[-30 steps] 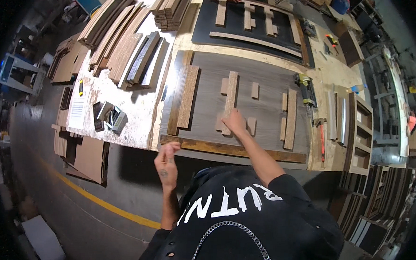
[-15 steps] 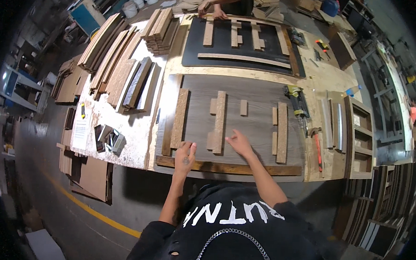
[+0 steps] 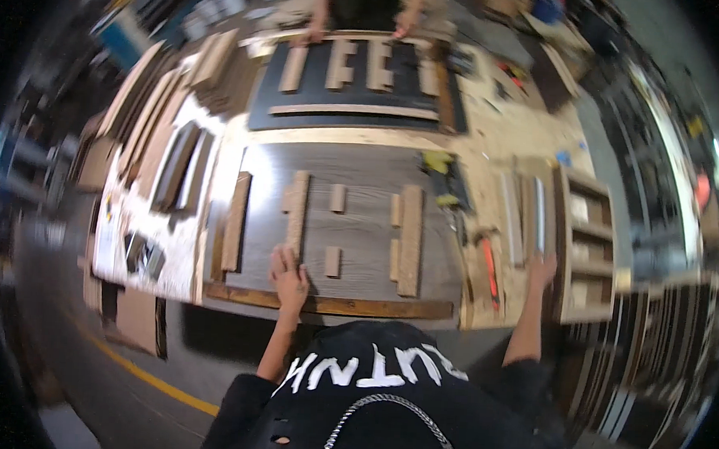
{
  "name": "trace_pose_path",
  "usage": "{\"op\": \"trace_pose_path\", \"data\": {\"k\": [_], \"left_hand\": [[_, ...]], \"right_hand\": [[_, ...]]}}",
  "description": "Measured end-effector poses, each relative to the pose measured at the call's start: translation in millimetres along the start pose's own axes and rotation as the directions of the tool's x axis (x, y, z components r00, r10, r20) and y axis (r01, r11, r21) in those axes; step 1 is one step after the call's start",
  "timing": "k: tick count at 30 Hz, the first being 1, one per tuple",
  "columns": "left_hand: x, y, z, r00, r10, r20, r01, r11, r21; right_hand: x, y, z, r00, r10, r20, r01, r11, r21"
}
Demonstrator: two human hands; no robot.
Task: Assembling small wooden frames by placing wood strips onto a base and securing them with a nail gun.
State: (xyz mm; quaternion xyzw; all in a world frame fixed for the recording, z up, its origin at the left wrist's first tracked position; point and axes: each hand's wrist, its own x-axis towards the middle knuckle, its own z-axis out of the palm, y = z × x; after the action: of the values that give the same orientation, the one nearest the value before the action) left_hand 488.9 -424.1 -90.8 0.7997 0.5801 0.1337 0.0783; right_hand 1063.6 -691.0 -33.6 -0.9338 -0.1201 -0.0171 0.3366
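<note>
My left hand (image 3: 290, 281) lies with fingers stretched out over the near end of a particleboard strip (image 3: 298, 209) on a grey wood-grain panel (image 3: 371, 164). Beside that strip are two small blocks, one near (image 3: 333, 261) and one farther off (image 3: 338, 197). Another strip (image 3: 236, 222) lies on the panel's left, and a third strip (image 3: 410, 239) on its right has short blocks against it. My right hand (image 3: 541, 269), smeared by motion, is at the near end of several long narrow strips (image 3: 512, 220); whether it grips one is unclear.
A dark wooden bar (image 3: 347, 306) runs along the panel's near edge. A yellow-green power tool (image 3: 442, 176) and a red-handled hammer (image 3: 490, 268) lie to the right, before a compartmented wooden frame (image 3: 586, 244). Across the table, another person's hands are at a black panel (image 3: 325, 101).
My left hand has moved from the leftmost strip to the strip beside it. My right hand has left the panel for the strips at right. A near small block now shows. The view has shifted.
</note>
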Motion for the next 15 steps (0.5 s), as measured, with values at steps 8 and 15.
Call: {"op": "trace_pose_path", "data": {"k": [8,15], "left_hand": [[-5,17,13,0.991,-0.135,0.013,0.132,0.984,0.123],[-27,16,2,0.983,-0.175,0.056,0.165,0.974,0.154]], "right_hand": [[57,6,66,0.971,0.18,0.156,-0.092,0.889,-0.449],[52,20,77,0.995,0.105,0.005,-0.087,0.856,-0.509]]}}
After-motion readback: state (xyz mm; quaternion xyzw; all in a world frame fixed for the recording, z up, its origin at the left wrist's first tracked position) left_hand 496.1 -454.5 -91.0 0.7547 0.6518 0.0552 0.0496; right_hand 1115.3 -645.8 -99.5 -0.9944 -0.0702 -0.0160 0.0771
